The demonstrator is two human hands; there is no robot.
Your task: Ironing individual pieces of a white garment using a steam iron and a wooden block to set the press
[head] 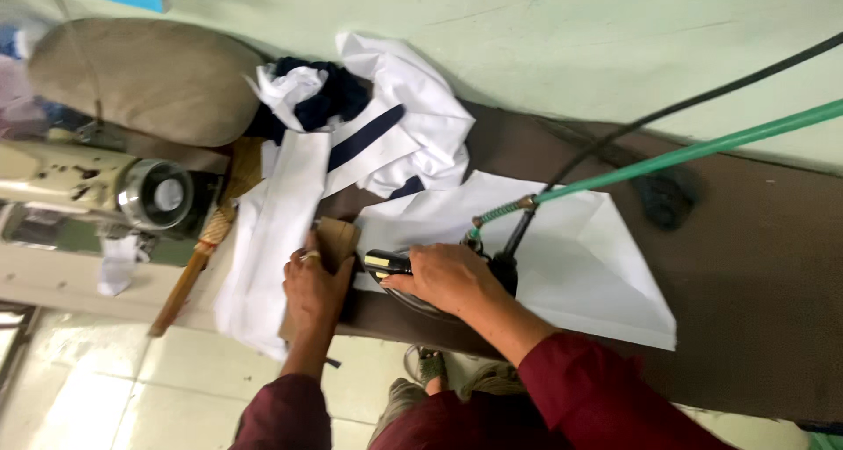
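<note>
Two hands are at work on the brown table (755,266). My right hand (448,279) has its grip wrapped tight around the black handle of a steam iron (397,264); the iron's body lies mostly hidden under that hand, so I can only guess that its sole sits flat on the cloth. A green hose (694,151) and a black cable (667,112) run away from the back of the grip. My left hand (313,288) lies just beside it, fingers pressed flat on a small brown cardboard piece (338,239) at the edge of a long white strip (272,230). Beyond the right grip a white fabric piece (597,257) lies spread and smooth, which I judge pressed. Farther off, a crumpled white and navy pile (369,116) looks untouched, so much ironing seems left.
</note>
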